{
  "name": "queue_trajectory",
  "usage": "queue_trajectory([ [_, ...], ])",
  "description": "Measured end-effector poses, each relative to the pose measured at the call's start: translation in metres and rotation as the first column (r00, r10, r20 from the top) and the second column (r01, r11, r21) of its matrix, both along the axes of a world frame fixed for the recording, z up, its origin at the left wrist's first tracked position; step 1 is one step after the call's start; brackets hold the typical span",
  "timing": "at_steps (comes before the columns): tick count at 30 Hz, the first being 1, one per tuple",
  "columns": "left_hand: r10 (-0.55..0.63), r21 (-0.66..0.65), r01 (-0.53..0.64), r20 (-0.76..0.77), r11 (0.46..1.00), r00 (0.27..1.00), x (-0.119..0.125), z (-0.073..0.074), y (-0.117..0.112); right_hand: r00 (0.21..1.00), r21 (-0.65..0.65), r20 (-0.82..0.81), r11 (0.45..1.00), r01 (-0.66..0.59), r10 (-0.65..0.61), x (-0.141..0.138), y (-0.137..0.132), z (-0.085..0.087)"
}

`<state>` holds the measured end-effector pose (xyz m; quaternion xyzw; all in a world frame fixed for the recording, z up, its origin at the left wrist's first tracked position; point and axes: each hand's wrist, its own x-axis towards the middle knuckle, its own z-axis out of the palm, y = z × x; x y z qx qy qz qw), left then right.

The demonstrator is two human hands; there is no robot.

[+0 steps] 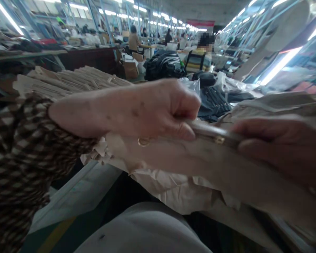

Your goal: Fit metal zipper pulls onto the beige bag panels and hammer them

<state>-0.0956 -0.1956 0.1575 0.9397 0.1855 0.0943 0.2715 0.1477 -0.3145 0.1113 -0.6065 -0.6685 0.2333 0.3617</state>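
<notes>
A beige garment [179, 158] stretches across in front of me, pulled up at its edge by both hands. Fingers curled, my left hand [171, 109] pinches that edge between thumb and fist. On the right, my right hand [281, 140] grips the same edge and is smeared by motion. A small gold-coloured metal piece [219, 140] shows on the edge between the hands. Below my left wrist, a gold-coloured ring [143, 141] lies against the cloth. Creased folds of beige cloth [171, 189] hang under the garment.
Stacked beige pieces [79, 79] lie beyond my left forearm. More beige cloth [276, 105] is heaped at right. Dark garments [213, 102] and clear plastic [191, 84] lie ahead. Further off are a dark pile [164, 65], a cardboard box [131, 69] and a seated person [200, 61].
</notes>
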Motion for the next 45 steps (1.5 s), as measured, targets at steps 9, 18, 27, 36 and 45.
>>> queue_trajectory([
  [9, 0.022, 0.149, 0.022, -0.284, 0.989, 0.959, -0.01, -0.138, 0.028, 0.933, -0.308, 0.334, 0.951, -0.027, 0.135, -0.037, -0.005, -0.151],
  [18, 0.173, 0.379, -0.003, -0.415, 0.925, 0.893, 0.029, -0.174, 0.054, 0.659, -0.395, 0.737, 0.887, 0.241, 0.149, -0.019, 0.051, -0.15],
  [27, 0.217, 0.403, -0.03, -0.428, 0.915, 0.877, 0.039, -0.186, 0.057, 0.693, -0.394, 0.695, 0.907, 0.149, 0.188, 0.003, 0.062, -0.18],
  [36, -0.101, 0.455, 0.191, -0.214, 0.87, 0.971, 0.035, -0.215, 0.007, 0.734, -0.38, 0.657, 0.917, 0.125, 0.172, 0.003, 0.064, -0.18],
  [45, -0.061, 0.488, 0.152, -0.199, 0.859, 0.978, 0.03, -0.228, 0.004, 0.704, -0.106, 0.67, 0.969, -0.222, 0.234, 0.067, 0.109, -0.158],
])
